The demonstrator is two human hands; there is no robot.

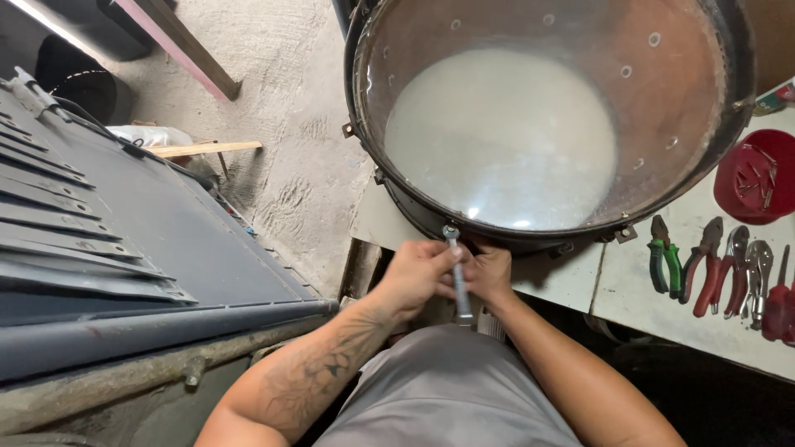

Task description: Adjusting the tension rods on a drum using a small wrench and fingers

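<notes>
A large drum shell [397,178] with a dark metal hoop and a white skin at its bottom rests on the edge of a white table [580,285]. At its near rim a thin metal rod [457,277] stands upright against the hoop. My left hand [414,277] is closed around the rod's upper part. My right hand [490,273] is pressed against the rod from the other side, fingers curled on it. Both hands touch each other just below the drum's rim.
Several pliers with red and green handles [712,265] lie on the table at right, beside a red plastic bowl [758,174]. A dark ribbed metal panel [99,240] fills the left. Concrete floor [290,99] with wooden sticks lies beyond.
</notes>
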